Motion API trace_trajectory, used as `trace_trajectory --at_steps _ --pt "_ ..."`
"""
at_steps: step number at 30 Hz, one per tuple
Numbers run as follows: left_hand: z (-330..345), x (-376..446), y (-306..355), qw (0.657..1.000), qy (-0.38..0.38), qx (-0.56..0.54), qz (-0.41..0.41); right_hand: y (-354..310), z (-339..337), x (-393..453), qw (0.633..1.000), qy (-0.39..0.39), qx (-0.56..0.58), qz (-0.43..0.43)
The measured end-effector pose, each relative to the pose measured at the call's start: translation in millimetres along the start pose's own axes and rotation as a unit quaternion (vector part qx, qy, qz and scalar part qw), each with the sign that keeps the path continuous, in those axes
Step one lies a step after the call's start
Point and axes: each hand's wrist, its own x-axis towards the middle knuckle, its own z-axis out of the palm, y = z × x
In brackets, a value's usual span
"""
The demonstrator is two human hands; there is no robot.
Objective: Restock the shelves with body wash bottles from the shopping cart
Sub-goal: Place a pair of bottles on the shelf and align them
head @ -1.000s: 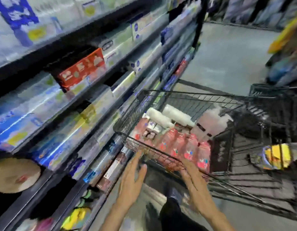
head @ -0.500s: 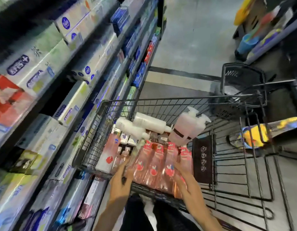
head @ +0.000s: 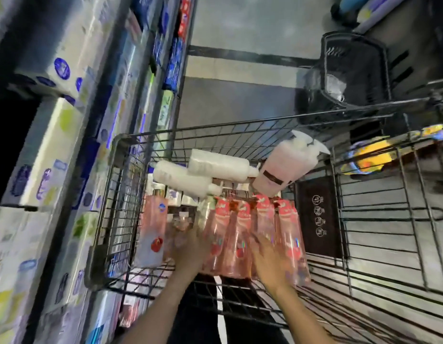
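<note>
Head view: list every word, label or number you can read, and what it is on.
None can be read.
Pink bottles in the cart: red labels, blurred.
Boxes on the shelves: blue logos, print smeared.
Black panel on the cart: four round white icons, too small to read.

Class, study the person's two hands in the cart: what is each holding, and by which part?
Both hands, left hand and right hand, lie on the lower ends of the pink bottles; blur hides whether either has closed a grip.
</note>
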Motion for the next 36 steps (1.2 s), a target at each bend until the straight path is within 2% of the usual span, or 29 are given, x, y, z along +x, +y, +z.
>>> trace_trajectory --at_steps 3,8,11,13,15,19,24,27,30,36 --pt "28.7 24.6 -9.8 0.997 -0.039 0.067 0.001 13.1 10.1 16.5 0.999 -0.013 -0.003 0.047" --pt "53.9 44.5 -13.5 0.987 0.018 0.156 -0.025 24.2 18.6 32.7 0.997 -0.010 -0.044 0.067" --pt "51.2 47.0 -10.6 0.985 0.010 0.161 -0.054 17.5 27.0 36.4 0.996 -0.010 -0.031 0.089" --pt "41.8 47.7 -11.7 0.989 -0.011 0.135 -0.062 11.3 34.9 36.3 0.994 -0.009 -0.035 0.105" --pt "27.8 46.6 -15.0 0.996 -0.033 0.063 -0.059 6.2 42.5 37.3 0.991 -0.001 -0.049 0.121" --pt "-0.2 32.1 -16.6 0.997 -0.040 -0.047 -0.047 1.2 49.5 48.7 0.985 0.015 -0.081 0.154" --pt "-19.8 19.7 -20.0 0.997 -0.033 -0.047 -0.051 6.9 60.1 54.6 0.978 -0.030 -0.051 0.201" --pt "-27.0 17.2 -23.5 0.996 -0.030 -0.050 -0.061 2.2 70.2 53.9 0.982 -0.038 0.040 0.182" --pt "-33.6 18.0 -26.5 0.995 -0.043 -0.064 -0.066 -3.2 87.9 56.9 0.986 -0.073 0.037 0.145" --pt "-47.1 28.2 -33.1 0.992 -0.048 -0.086 -0.076 -5.9 112.1 53.0 0.981 -0.027 0.135 0.137"
